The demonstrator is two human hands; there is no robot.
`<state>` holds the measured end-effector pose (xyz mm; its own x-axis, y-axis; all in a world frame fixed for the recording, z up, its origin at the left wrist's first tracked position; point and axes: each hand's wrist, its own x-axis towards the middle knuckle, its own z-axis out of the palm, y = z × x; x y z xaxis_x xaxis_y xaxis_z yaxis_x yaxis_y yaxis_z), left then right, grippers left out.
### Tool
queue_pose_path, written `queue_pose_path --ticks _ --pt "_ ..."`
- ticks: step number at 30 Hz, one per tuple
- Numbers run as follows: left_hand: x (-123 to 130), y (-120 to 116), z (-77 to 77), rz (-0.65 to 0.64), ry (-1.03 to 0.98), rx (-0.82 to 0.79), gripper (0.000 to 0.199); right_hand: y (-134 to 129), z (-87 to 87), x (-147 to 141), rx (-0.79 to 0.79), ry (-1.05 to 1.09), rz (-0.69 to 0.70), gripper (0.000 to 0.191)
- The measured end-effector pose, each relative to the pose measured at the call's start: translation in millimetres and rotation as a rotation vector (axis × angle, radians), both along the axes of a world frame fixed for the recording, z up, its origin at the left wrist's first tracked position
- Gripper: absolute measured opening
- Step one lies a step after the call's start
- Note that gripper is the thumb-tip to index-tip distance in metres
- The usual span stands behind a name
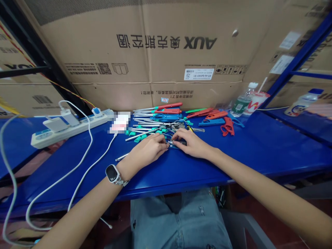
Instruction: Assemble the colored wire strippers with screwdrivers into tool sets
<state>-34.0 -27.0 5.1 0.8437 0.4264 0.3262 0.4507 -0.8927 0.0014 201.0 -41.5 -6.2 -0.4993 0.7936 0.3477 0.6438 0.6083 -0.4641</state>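
Note:
My left hand point(151, 148), with a watch point(112, 173) on its wrist, has its fingers bent and pressed together on the left end of a small blue piece point(174, 146) with white parts. From the other side my right hand point(190, 142) pinches the same piece near its middle and right end. Thin wires run by the fingertips. Just beyond the hands lie several metal rods with green ends point(141, 137), and behind them blue-handled point(168, 117) and red-handled point(168, 111) lighter-like tools. The fingertips hide part of the small piece.
A white power strip point(75, 128) and a white cable point(100, 157) lie left on the blue table point(166, 176). Red and blue plastic shells point(211, 122), a bottle point(241, 103) and a cup point(256, 102) are at the right. A cardboard sheet point(166, 65) stands behind.

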Motion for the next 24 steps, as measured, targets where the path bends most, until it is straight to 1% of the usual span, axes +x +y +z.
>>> queue_pose_path --ticks 4,7,9,13,17,21,24 --pt "0 0 -0.6 0.006 -0.004 -0.011 0.025 0 1.4 1 0.096 -0.147 -0.034 0.011" --pt "1 1 -1.9 0.003 -0.017 -0.011 0.023 0 1.2 -1 0.187 -0.282 -0.036 0.017" --pt "1 1 -3.2 0.004 -0.023 -0.009 0.022 -2 1.8 -2 0.232 -0.325 -0.035 0.019" --pt "1 2 -5.2 0.021 -0.021 -0.008 0.020 -6 3.1 0 0.275 -0.328 -0.022 0.021" --pt "3 2 -5.0 0.044 -0.018 -0.024 0.016 -10 0.6 4 0.296 -0.302 0.009 0.021" --pt "7 4 -5.7 0.130 -0.161 -0.054 0.028 -12 -3.6 6 0.296 -0.230 -0.006 0.022" --pt "9 7 -7.9 0.139 -0.157 -0.081 0.032 -12 -5.6 6 0.295 -0.214 -0.012 0.022"
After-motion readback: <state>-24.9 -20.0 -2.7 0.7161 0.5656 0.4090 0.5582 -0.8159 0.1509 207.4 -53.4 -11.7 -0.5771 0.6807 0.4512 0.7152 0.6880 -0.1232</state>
